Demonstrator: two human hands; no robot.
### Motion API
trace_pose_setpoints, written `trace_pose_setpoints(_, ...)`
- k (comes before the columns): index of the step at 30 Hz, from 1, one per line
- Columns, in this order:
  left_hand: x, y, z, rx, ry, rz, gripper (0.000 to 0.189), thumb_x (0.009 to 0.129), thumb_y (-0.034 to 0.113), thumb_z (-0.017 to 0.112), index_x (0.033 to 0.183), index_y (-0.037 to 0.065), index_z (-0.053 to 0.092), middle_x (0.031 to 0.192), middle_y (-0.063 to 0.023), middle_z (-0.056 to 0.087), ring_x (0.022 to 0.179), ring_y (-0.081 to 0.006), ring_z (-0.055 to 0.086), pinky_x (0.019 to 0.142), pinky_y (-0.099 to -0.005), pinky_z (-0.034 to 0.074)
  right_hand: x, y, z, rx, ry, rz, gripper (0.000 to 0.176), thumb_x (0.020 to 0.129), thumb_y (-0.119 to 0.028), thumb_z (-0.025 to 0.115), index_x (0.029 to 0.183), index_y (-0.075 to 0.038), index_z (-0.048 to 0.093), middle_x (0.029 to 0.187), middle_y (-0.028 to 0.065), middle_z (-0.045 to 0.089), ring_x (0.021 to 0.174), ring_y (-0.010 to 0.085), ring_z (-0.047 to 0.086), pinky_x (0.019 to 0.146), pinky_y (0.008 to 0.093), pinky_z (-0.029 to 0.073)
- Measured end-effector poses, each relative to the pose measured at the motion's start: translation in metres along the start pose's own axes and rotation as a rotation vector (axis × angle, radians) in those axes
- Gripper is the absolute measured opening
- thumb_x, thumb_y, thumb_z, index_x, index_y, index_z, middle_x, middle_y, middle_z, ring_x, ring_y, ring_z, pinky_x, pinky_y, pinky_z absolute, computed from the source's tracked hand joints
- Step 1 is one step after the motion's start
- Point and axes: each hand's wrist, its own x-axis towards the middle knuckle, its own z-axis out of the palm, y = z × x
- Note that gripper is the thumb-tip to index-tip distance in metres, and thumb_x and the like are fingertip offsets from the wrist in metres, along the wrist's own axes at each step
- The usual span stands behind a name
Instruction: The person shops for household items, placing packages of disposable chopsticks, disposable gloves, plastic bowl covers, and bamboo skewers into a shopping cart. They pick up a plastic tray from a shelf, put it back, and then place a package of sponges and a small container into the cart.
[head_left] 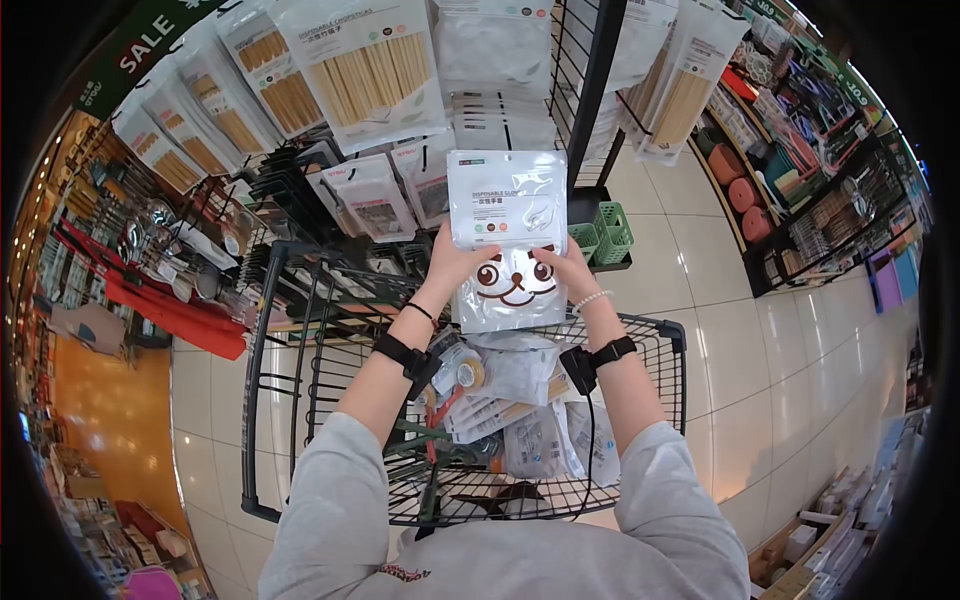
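Note:
A white pouch of disposable gloves (508,205), printed with a brown cartoon face, is held upright above the far side of the cart. My left hand (458,262) grips its left edge, thumb across the front. On the right edge my right hand (570,272) grips it the same way; the fingers of both hands are hidden behind the pouch. Below lies a black wire shopping cart (683,375) with clear bags (535,445), a roll of yellowish tape (469,373) and other packs inside.
Packs of disposable chopsticks (375,75) hang on the rack ahead. Green baskets (612,235) stand on a low shelf right of the pouch. Red items (150,300) hang at the left. Another stocked rack (815,230) stands across the tiled aisle (735,350).

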Motion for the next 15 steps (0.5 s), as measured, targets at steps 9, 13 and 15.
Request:
trace_pose_setpoints(9, 0.004, 0.0, -0.006, 0.221, 0.06, 0.061, 0.062, 0.056, 0.011, 0.078, 0.107, -0.001, 0.045, 0.099, -0.0148, 0.058, 0.091, -0.0231, 0.059, 0.078, -0.0317, 0.047, 0.005, 0.008, 0.018, 0.051, 0.149, 0.046, 0.045, 0.082, -0.021, 0.06, 0.117, 0.002, 0.044, 0.106, 0.0095, 0.056, 0.092, 0.0151, 0.055, 0.078, 0.0258, 0.045)
trace_pose_setpoints(13, 0.003, 0.007, -0.007, 0.269, 0.088, 0.059, 0.062, 0.056, 0.01, 0.077, 0.108, -0.001, 0.045, 0.098, -0.0147, 0.059, 0.092, -0.023, 0.059, 0.077, -0.0321, 0.046, 0.011, 0.021, 0.02, -0.055, 0.154, -0.11, 0.045, 0.083, -0.022, 0.06, 0.118, 0.003, 0.044, 0.106, 0.0098, 0.056, 0.092, 0.0144, 0.055, 0.077, 0.0255, 0.045)
trace_pose_setpoints(15, 0.002, 0.009, -0.01, 0.267, 0.069, 0.056, 0.062, 0.056, 0.009, 0.077, 0.109, -0.001, 0.045, 0.099, -0.0143, 0.059, 0.092, -0.0224, 0.058, 0.077, -0.0321, 0.046, 0.014, 0.029, 0.02, -0.063, 0.145, -0.194, 0.045, 0.082, -0.019, 0.061, 0.118, 0.002, 0.044, 0.107, 0.0099, 0.056, 0.092, 0.0139, 0.055, 0.077, 0.0255, 0.045)
